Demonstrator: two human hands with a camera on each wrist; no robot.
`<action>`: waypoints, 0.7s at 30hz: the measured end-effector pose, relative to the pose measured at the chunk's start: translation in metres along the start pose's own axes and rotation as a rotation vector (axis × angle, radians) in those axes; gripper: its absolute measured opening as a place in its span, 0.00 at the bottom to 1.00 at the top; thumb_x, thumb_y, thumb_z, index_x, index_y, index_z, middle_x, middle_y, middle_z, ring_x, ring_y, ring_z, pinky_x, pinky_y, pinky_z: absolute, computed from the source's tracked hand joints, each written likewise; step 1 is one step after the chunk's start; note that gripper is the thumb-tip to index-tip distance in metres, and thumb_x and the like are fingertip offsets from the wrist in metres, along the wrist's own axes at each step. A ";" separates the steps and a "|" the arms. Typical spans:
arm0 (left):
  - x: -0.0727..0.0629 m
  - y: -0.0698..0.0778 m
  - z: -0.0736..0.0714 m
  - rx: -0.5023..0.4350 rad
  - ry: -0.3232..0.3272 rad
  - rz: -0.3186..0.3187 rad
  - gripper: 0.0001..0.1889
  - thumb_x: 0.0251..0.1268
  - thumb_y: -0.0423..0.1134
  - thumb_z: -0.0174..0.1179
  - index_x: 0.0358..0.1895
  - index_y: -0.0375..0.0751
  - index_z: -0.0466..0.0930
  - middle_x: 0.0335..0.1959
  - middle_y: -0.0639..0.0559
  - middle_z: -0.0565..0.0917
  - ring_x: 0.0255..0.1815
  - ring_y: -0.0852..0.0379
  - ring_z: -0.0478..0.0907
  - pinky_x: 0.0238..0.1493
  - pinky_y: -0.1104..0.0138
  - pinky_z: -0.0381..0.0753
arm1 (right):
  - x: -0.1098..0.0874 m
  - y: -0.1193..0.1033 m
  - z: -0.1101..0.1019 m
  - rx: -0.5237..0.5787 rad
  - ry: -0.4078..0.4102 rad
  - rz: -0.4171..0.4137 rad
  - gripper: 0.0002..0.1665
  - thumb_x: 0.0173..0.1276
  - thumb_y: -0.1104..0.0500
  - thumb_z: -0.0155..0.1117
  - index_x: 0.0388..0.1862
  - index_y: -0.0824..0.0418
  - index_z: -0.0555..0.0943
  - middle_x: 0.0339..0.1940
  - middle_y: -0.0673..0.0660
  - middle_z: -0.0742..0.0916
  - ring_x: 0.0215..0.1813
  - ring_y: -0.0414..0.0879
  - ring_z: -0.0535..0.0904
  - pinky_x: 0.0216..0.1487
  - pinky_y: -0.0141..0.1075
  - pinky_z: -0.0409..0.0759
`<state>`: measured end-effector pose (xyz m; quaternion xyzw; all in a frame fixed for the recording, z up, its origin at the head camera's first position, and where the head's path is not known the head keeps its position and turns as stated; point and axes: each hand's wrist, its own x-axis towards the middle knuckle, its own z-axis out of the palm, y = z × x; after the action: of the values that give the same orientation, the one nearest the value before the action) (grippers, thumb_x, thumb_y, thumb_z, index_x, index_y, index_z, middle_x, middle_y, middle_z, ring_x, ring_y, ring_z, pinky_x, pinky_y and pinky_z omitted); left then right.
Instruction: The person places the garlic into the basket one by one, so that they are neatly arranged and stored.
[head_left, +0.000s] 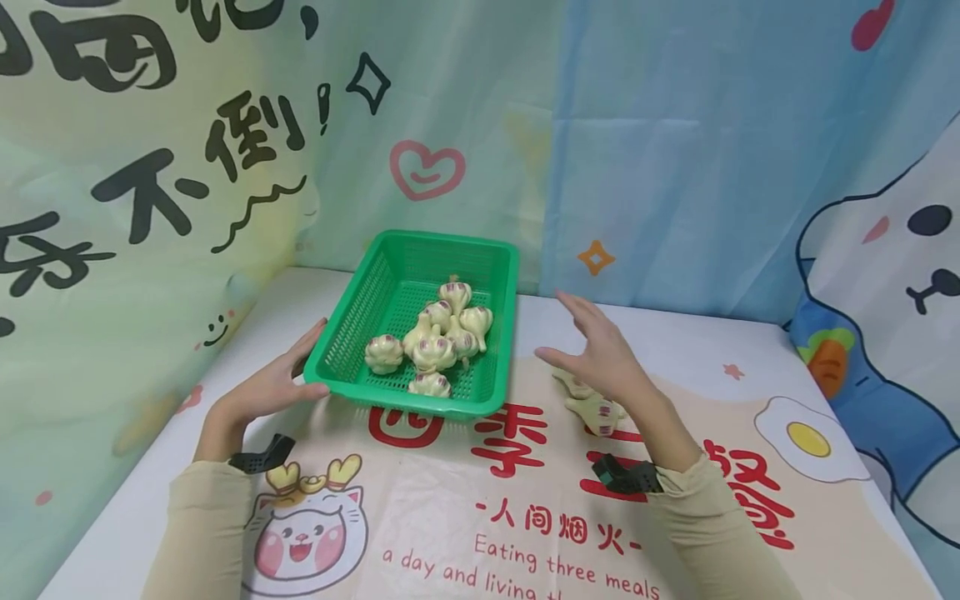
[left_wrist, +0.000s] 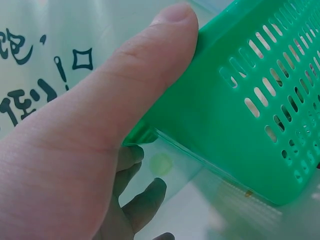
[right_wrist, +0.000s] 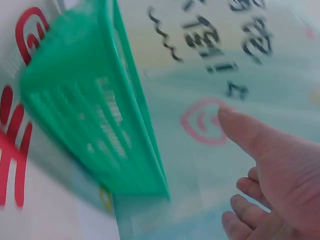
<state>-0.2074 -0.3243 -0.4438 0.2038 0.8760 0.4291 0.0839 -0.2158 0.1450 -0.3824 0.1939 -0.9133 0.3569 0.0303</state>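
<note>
A green plastic basket (head_left: 420, 403) stands towards the back of the table, with several garlic bulbs (head_left: 435, 350) inside. My left hand (head_left: 272, 379) is at its front left corner. In the left wrist view the thumb (left_wrist: 150, 55) lies straight against the corner of the rim, and the other fingers (left_wrist: 145, 202) spread loosely below it. To the right of the basket, my right hand (head_left: 600, 350) hovers apart from it, thumb and fingers spread, holding nothing. Below that hand lie more garlic bulbs (head_left: 596, 412) on the tabletop, partly hidden by the hand and wrist.
A printed mat (head_left: 450, 517) with red characters and a cat face covers much of the white table. Behind the basket hangs a patterned curtain (head_left: 480, 108), close to its back rim. Each wrist wears a small dark device (head_left: 262, 457).
</note>
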 end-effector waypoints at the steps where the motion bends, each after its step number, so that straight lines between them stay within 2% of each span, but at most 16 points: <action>1: 0.000 0.000 0.000 0.000 -0.001 -0.003 0.51 0.57 0.44 0.66 0.76 0.62 0.37 0.78 0.60 0.35 0.78 0.43 0.36 0.67 0.35 0.50 | -0.005 0.009 -0.005 0.023 0.022 0.013 0.52 0.59 0.44 0.68 0.77 0.53 0.53 0.76 0.59 0.61 0.75 0.57 0.58 0.68 0.53 0.65; 4: 0.000 0.000 0.000 -0.002 -0.003 -0.008 0.52 0.56 0.43 0.66 0.76 0.62 0.37 0.78 0.60 0.35 0.78 0.43 0.36 0.67 0.34 0.48 | -0.019 0.035 -0.016 0.058 0.079 0.037 0.51 0.61 0.46 0.67 0.77 0.54 0.52 0.75 0.61 0.61 0.75 0.60 0.57 0.69 0.54 0.63; 8: -0.001 -0.001 -0.001 0.010 0.004 -0.008 0.51 0.56 0.44 0.66 0.76 0.61 0.37 0.78 0.59 0.35 0.78 0.43 0.35 0.66 0.34 0.49 | -0.028 0.065 -0.020 0.022 0.114 0.068 0.50 0.63 0.50 0.67 0.77 0.57 0.52 0.75 0.64 0.61 0.74 0.64 0.57 0.68 0.58 0.62; 14: -0.001 -0.001 0.000 0.002 0.003 -0.003 0.52 0.56 0.44 0.66 0.77 0.61 0.37 0.79 0.59 0.35 0.78 0.43 0.36 0.67 0.35 0.50 | -0.036 0.105 -0.014 -0.068 0.072 0.148 0.50 0.61 0.53 0.68 0.76 0.60 0.52 0.74 0.68 0.61 0.72 0.67 0.57 0.65 0.61 0.63; 18: 0.000 -0.001 0.000 -0.005 0.003 -0.012 0.52 0.56 0.44 0.66 0.76 0.61 0.37 0.78 0.60 0.35 0.78 0.42 0.37 0.67 0.34 0.48 | -0.039 0.126 -0.009 -0.026 0.033 0.193 0.51 0.61 0.52 0.68 0.76 0.60 0.51 0.74 0.68 0.60 0.73 0.68 0.56 0.66 0.61 0.62; 21: 0.000 0.000 0.001 -0.005 0.007 -0.011 0.52 0.55 0.44 0.66 0.76 0.61 0.37 0.78 0.60 0.35 0.78 0.42 0.37 0.67 0.34 0.48 | -0.038 0.139 -0.006 0.005 0.007 0.198 0.53 0.60 0.52 0.70 0.76 0.61 0.51 0.75 0.68 0.59 0.74 0.67 0.55 0.68 0.60 0.60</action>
<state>-0.2069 -0.3241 -0.4444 0.1973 0.8762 0.4318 0.0835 -0.2339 0.2545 -0.4746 0.1015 -0.9270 0.3610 -0.0022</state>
